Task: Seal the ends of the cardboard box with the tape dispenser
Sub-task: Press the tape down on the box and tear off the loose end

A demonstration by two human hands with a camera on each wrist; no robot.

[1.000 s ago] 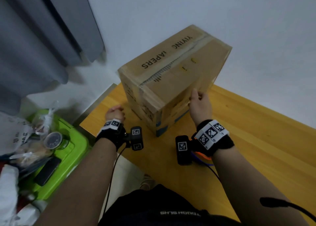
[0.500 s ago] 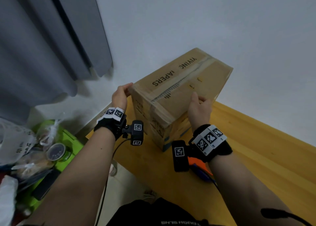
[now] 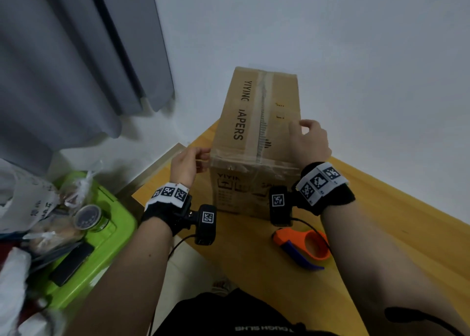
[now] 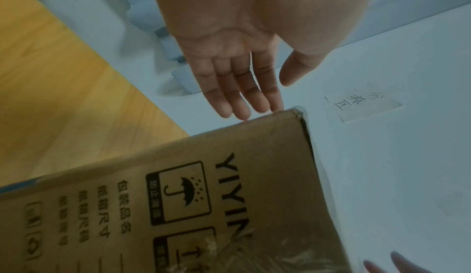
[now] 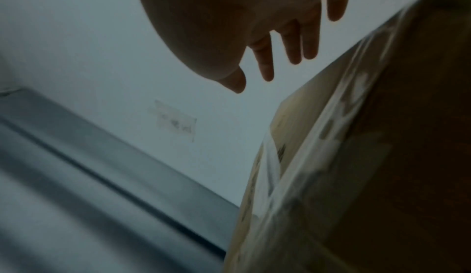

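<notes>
The cardboard box [image 3: 254, 122] stands on the wooden table [image 3: 381, 234], its long side running away from me, with clear tape along its top seam and near edge. My left hand [image 3: 201, 157] is at the box's near-left top corner; in the left wrist view its straight fingers [image 4: 244, 106] touch the edge of the box [image 4: 203, 197]. My right hand [image 3: 302, 129] is at the top right edge; in the right wrist view its loose fingers [image 5: 293, 52] hang just off the box [image 5: 356, 156]. The orange and blue tape dispenser [image 3: 302, 246] lies on the table under my right wrist.
A green bin [image 3: 112, 234] holding bags, a jar and a black phone sits left of the table, below its edge. A grey curtain [image 3: 76, 55] hangs at the left. A white wall [image 3: 356, 55] stands close behind the box.
The box has turned from a diagonal tilt to lie lengthwise away from me. My left hand moved to its near-left corner, the right one up to its right edge, uncovering the dispenser.
</notes>
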